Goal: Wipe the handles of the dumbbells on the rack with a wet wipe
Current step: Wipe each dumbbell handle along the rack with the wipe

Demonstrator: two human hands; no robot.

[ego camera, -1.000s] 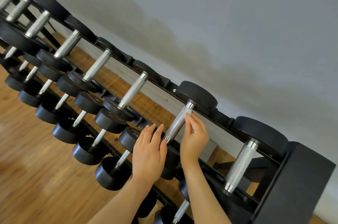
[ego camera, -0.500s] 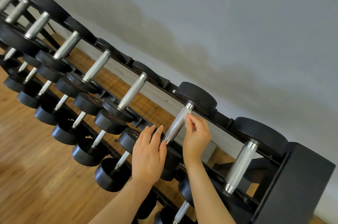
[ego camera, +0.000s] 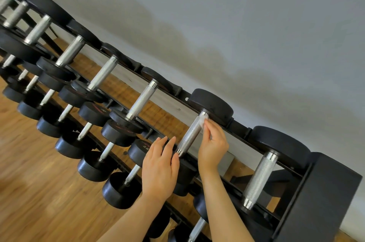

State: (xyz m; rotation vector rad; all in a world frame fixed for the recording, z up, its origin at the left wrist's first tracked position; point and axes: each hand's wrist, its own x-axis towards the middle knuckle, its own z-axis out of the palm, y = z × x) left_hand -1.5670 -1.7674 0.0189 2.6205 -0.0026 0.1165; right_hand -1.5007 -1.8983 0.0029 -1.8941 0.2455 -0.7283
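Note:
A black rack [ego camera: 325, 198] carries rows of black dumbbells with knurled steel handles. My right hand [ego camera: 213, 145] pinches a small white wet wipe [ego camera: 203, 121] against the upper end of one top-row handle [ego camera: 189, 135], just below its far weight head [ego camera: 211, 103]. With its fingers straight, my left hand [ego camera: 160, 166] rests flat on the near head of that same dumbbell, which it mostly hides.
More steel handles run along the top row, one to the right [ego camera: 258, 180] and one to the left [ego camera: 141, 101]. Lower rows hold smaller dumbbells [ego camera: 92, 166]. A grey wall [ego camera: 237, 24] stands behind the rack, and wooden floor [ego camera: 39, 192] lies at the left.
My right hand has curled its fingers and now pinches the wipe at the handle's top end. The left hand has stayed on the near head.

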